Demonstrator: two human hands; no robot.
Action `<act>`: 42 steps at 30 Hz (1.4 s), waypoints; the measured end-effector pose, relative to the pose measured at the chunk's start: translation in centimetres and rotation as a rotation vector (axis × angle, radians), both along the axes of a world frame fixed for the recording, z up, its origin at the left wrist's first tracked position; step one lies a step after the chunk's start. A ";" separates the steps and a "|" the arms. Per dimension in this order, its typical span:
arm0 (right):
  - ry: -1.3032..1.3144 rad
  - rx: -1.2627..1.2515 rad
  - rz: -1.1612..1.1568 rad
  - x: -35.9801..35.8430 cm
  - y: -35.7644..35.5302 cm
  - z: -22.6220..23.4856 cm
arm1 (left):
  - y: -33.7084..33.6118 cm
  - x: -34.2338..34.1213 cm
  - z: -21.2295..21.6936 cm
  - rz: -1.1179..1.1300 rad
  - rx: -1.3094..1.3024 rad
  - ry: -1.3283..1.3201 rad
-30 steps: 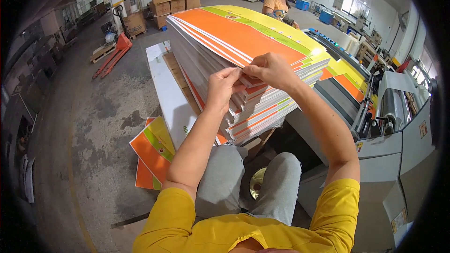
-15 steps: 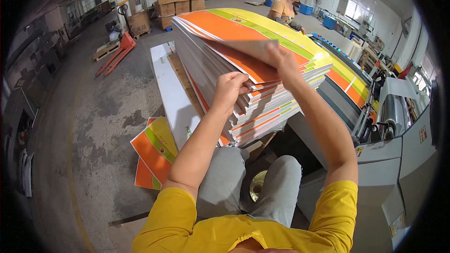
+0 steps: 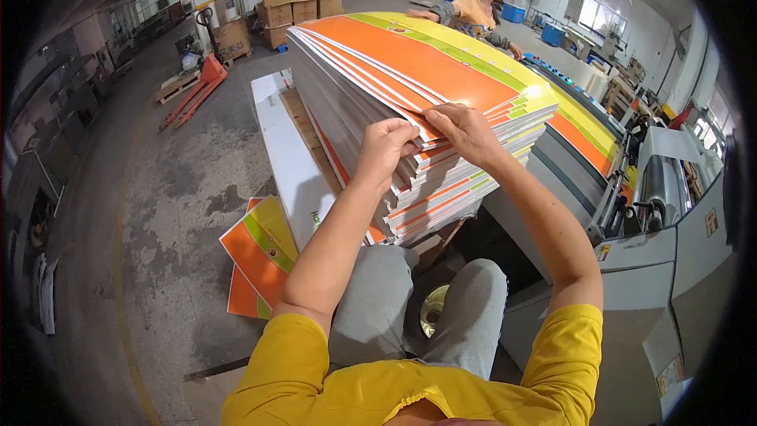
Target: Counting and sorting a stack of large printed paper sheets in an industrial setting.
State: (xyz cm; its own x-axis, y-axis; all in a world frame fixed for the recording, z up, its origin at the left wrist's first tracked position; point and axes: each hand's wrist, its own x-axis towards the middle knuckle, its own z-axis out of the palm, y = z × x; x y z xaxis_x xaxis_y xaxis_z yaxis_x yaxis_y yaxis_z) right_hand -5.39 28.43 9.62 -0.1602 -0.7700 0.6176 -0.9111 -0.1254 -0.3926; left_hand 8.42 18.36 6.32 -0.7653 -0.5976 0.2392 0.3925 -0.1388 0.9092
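Note:
A tall stack of large printed sheets (image 3: pixel 394 63) in orange, green and yellow stands in front of my knees. At its near left corner, my left hand (image 3: pixel 383 151) is closed in a pinch on the sheet edges. My right hand (image 3: pixel 467 132) lies just to the right of it, thumb and fingers closed on the near edge of the topmost sheets. Those upper sheets are slightly fanned, with white edges showing along the left side. Exactly how many sheets each hand pinches is hidden by the fingers.
A machine with a roller (image 3: pixel 661 177) stands close on the right. Loose printed sheets (image 3: pixel 260 252) lie on the floor at left, near a white panel (image 3: pixel 296 166). Farther off are a red pallet jack (image 3: pixel 201 91), cardboard boxes (image 3: pixel 276 16) and a co-worker (image 3: pixel 477 12).
My right hand has come down and left, and the sheet corner it held raised now lies down on the stack. My left hand stays put. The co-worker's arm now reaches to the stack's far edge.

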 end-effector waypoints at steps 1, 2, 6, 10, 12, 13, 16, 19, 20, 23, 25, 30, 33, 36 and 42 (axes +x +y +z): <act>-0.056 0.041 0.035 0.2 0.3 0.2 | 0.0 0.0 0.1 -0.005 0.020 0.010; -0.111 0.082 0.071 0.3 0.4 0.4 | 0.0 0.0 0.2 -0.009 0.040 0.021; 0.286 -0.188 0.115 1.3 0.3 0.7 | 0.3 0.0 0.7 -0.002 0.085 0.050; -0.473 -0.032 0.107 0.2 -1.5 0.1 | 0.6 -0.4 0.6 0.076 0.035 0.011; -0.746 -0.143 0.140 -0.6 -2.2 1.5 | 0.4 -0.5 0.2 0.096 0.003 -0.012; -0.949 -0.244 0.182 -0.4 -2.0 3.3 | 0.2 -0.4 -0.2 0.094 -0.034 -0.015; -0.840 -0.344 0.108 -0.3 -1.8 3.8 | 0.4 -0.5 -0.7 0.087 -0.063 -0.007; -0.137 -0.243 -0.005 0.6 -1.7 1.0 | 0.2 -0.4 -0.8 0.067 -0.039 0.016; 0.028 -0.097 -0.056 1.9 -1.0 1.3 | -0.1 -0.1 -0.9 0.054 -0.024 0.030; 0.020 -0.042 -0.022 2.0 -0.3 0.9 | -0.1 -0.4 -1.4 0.124 0.119 0.128; 0.025 -0.022 -0.062 1.6 0.2 0.9 | 0.0 -0.4 -1.5 0.098 0.141 0.151; 0.134 0.008 -0.108 0.8 0.5 0.3 | 0.3 -0.3 -1.2 0.140 0.132 0.098; 0.170 0.205 -0.186 1.9 0.9 1.4 | -0.2 -0.6 -1.6 0.132 0.177 0.107; 0.081 0.248 -0.215 3.1 0.7 2.4 | -0.3 -0.4 -1.4 0.042 0.174 0.144; 0.115 0.304 -0.208 3.9 0.6 3.3 | 0.2 -0.2 -1.3 0.077 0.167 0.132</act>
State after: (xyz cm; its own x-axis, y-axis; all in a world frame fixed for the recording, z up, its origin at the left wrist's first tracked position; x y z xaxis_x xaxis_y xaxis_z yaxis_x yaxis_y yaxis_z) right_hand -1.50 29.02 12.95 -0.2757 -0.8791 0.3888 -0.9449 0.1736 -0.2776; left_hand 8.19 18.57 4.99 -0.6848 -0.6926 0.2266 0.5216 -0.2487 0.8162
